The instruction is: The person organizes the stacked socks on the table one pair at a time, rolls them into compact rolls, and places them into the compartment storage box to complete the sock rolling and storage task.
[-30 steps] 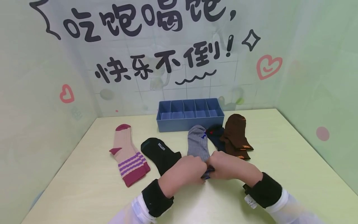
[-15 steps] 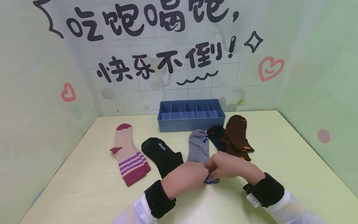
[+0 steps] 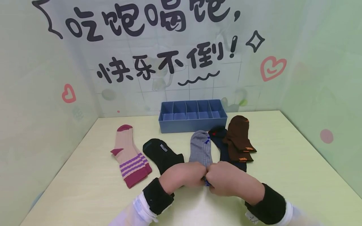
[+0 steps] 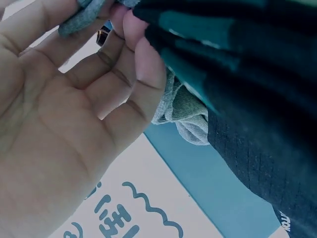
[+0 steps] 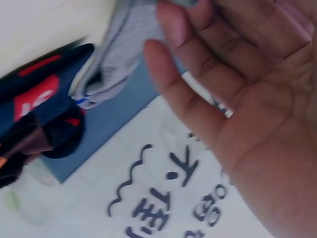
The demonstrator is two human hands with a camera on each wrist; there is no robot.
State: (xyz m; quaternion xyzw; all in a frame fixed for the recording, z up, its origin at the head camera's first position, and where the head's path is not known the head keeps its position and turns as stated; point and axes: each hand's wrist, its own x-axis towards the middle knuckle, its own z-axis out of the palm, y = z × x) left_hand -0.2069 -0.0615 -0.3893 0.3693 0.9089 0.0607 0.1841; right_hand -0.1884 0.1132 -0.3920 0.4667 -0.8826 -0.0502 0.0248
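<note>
A grey sock point(image 3: 200, 146) with blue marks lies flat, its toe toward the blue box. At its near end, my left hand point(image 3: 183, 173) and right hand point(image 3: 233, 179) meet, both pinching the cuff; the fingertips are mostly hidden in the head view. Grey fabric point(image 4: 81, 20) shows between the thumb and fingers in the left wrist view. The right wrist view has the fingertips of my right hand point(image 5: 218, 84) at the grey sock point(image 5: 119, 54). Black socks point(image 3: 162, 155) lie beside my left hand, partly under it.
A blue box point(image 3: 193, 125) with several compartments stands at the back of the table point(image 3: 85, 175). Pink striped socks point(image 3: 131, 157) lie at left. To the right are navy socks point(image 3: 224, 153), partly under brown socks point(image 3: 238, 135).
My right hand has moved nearer the body and turned knuckles up, uncovering more of the navy socks. Both hands have come together over the grey cuff, which showed more before.
</note>
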